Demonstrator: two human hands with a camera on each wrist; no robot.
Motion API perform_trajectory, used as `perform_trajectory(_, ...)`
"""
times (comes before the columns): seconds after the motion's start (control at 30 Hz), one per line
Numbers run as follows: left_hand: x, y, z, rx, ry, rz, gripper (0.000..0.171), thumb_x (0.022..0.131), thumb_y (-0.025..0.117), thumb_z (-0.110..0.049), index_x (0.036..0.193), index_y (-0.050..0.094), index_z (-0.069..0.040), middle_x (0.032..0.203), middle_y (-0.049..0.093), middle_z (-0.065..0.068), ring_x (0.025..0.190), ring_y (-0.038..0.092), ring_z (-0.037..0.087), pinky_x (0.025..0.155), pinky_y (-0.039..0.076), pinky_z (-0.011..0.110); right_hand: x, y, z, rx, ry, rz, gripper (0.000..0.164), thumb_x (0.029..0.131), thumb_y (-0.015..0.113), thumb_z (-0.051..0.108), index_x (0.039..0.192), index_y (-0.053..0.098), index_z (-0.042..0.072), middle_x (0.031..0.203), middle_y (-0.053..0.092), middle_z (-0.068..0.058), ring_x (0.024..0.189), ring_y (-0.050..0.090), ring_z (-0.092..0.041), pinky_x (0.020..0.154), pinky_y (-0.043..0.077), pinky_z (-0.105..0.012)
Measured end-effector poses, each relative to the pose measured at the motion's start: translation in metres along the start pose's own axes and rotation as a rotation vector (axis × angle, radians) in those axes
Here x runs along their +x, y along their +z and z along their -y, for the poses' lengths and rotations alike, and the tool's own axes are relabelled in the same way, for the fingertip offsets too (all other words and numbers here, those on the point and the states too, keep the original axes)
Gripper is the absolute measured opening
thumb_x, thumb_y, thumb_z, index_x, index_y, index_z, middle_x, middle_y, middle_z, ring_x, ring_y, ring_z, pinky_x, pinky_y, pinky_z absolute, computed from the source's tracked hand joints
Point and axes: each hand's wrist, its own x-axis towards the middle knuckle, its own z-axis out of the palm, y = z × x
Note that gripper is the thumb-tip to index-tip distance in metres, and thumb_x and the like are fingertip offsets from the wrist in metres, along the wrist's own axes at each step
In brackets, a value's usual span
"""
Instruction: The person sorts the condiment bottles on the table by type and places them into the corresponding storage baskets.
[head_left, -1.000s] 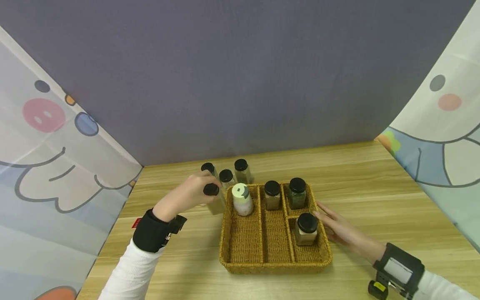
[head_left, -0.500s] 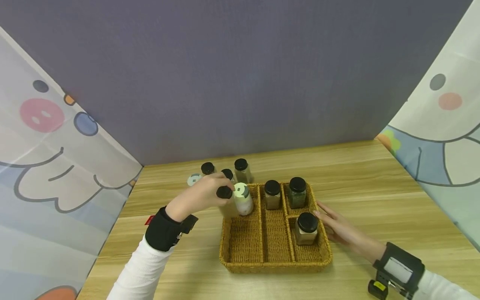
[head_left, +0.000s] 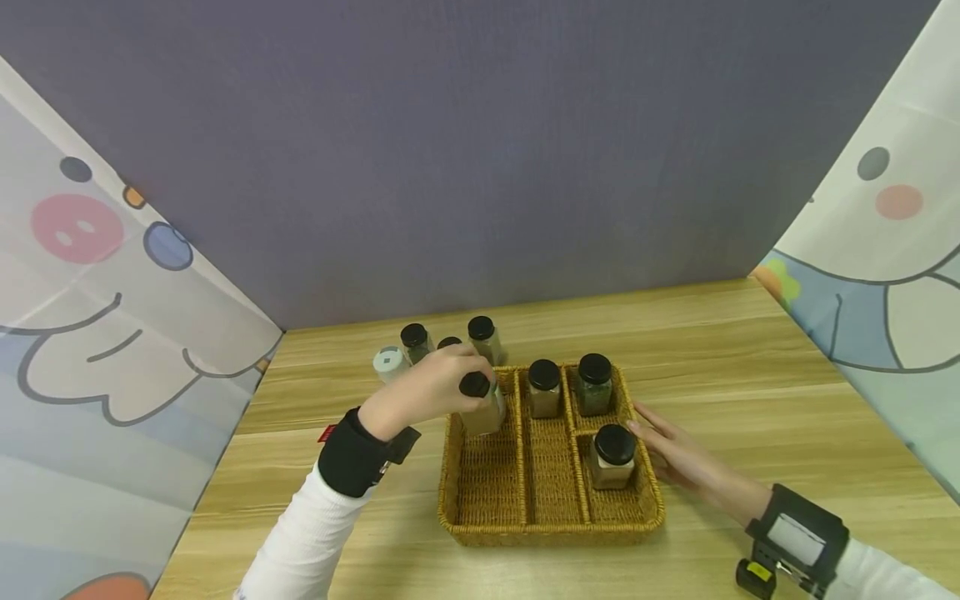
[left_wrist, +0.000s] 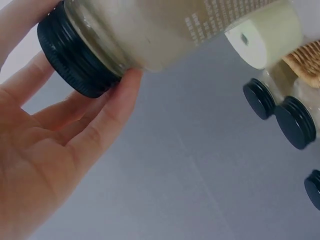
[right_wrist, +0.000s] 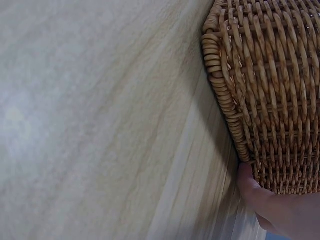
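Observation:
My left hand (head_left: 431, 387) pinches a spice jar (left_wrist: 135, 30) of brownish powder by its black lid. In the head view the jar is over the rear of the left compartment of the wicker basket (head_left: 551, 533); whether it touches the bottom cannot be told. It mostly hides a white bottle with a pale green cap (left_wrist: 265, 37). Fingers of my right hand (head_left: 682, 462) touch the basket's right outer wall, and the right wrist view shows a fingertip low against the weave. One black-lidded jar (head_left: 543, 390) stands in the middle compartment.
Right compartments hold a jar of green flakes (head_left: 595, 392) at the back and a pale-filled jar (head_left: 613, 458) in front. Behind the basket's left corner stand black-lidded jars (head_left: 483, 337) and a white-capped container (head_left: 389, 361). A grey panel (head_left: 480, 167) borders the table's back.
My left hand has carried the jar rightward from beside the basket, over its left rim, into the area above the left compartment. The right hand and basket have stayed put.

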Motion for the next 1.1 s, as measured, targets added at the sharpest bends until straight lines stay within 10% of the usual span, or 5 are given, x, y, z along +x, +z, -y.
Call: perform_trajectory(1.1, 0.05, 0.014, -0.035, 0.023, 0.102, 0.104, 0.022, 0.077, 0.067, -0.016, 0.097, 0.063, -0.009, 0.099, 0.057, 0.005, 0.079, 0.055, 0.012, 0.067, 0.045, 0.016, 0.0, -0.001, -0.001, 0.002, -0.017, 0.006, 0.069, 0.094, 0.039, 0.035, 0.143, -0.003, 0.012, 0.143, -0.01, -0.026, 0.127, 0.003, -0.047, 0.096, 0.021, -0.061)
